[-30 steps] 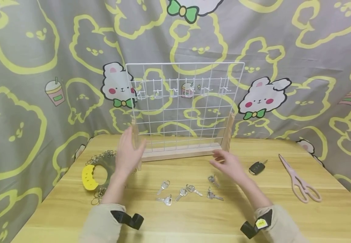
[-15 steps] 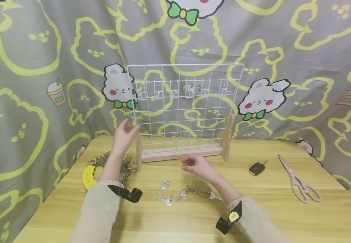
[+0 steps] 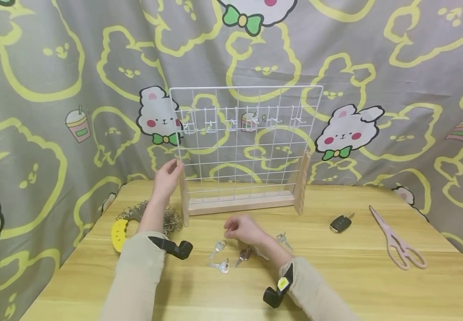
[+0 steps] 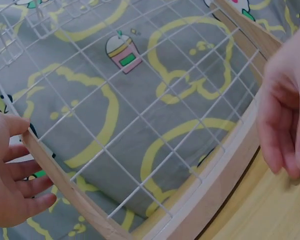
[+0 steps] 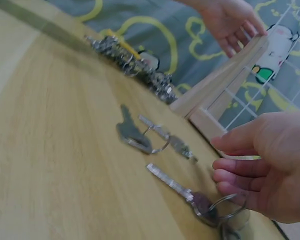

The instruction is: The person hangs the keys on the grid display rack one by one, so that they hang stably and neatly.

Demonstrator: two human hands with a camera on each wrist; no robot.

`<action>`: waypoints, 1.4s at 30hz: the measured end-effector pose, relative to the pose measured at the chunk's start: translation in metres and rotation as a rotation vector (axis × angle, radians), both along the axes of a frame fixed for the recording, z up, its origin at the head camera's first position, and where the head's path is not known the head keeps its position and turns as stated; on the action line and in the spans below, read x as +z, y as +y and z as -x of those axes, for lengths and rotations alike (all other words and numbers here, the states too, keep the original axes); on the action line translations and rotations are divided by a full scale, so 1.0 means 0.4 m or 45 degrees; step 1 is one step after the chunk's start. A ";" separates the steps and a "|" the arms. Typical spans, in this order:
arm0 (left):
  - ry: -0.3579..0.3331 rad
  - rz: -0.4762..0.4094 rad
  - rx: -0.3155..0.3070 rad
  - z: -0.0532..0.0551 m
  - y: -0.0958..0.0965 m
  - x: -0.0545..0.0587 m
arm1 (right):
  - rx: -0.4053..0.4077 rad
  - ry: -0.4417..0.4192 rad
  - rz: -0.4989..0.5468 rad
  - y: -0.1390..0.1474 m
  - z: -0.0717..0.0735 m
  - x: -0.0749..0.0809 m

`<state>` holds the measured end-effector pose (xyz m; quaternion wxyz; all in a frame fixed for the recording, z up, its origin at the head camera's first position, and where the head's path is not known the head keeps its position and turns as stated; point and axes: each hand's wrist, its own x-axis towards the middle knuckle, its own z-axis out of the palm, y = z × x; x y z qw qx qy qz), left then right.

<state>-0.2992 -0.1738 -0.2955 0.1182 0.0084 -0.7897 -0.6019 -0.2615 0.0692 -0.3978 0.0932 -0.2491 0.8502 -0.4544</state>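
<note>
My left hand [image 3: 166,178] is at the top of the left wooden post of a white wire grid rack [image 3: 239,205]. In the left wrist view its thumb and index finger pinch the post's top corner; the other fingers [image 4: 37,204] stay extended beside it. Low over the table hovers my right hand [image 3: 245,229], its fingers loosely bent. In the right wrist view a gap shows between thumb and fingers, and I see nothing held. Several keys with rings lie below and around it, including one key [image 3: 218,247] and another [image 5: 202,205]. The right forearm hides part of the group.
A row of white hooks [image 3: 251,120] hangs on the grid. Left of the rack lies a yellow piece [image 3: 118,234] beside a heap of metal rings and chains [image 3: 171,220]. A black car key [image 3: 341,223] and pink scissors [image 3: 395,243] lie at the right.
My left hand has risen to the post's top and taken hold of it. My right hand has moved left and down from the rack's right side to above the keys.
</note>
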 end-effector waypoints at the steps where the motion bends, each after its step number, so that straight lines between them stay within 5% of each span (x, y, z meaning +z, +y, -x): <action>1: 0.002 0.000 0.003 0.001 0.000 -0.001 | 0.005 0.019 -0.024 -0.003 0.001 -0.003; 9: -0.004 0.023 0.004 -0.001 0.002 0.002 | 0.007 -0.034 -0.115 -0.020 0.000 -0.023; 18: -0.015 0.007 0.008 -0.004 0.004 -0.003 | 0.061 0.073 -0.242 -0.035 -0.004 -0.015; 28: -0.029 -0.035 -0.004 -0.001 0.005 0.000 | 0.056 0.034 -0.392 -0.048 -0.003 0.008; 42: -0.045 -0.050 -0.010 0.002 0.007 -0.001 | -0.078 0.032 -0.304 -0.065 -0.011 0.005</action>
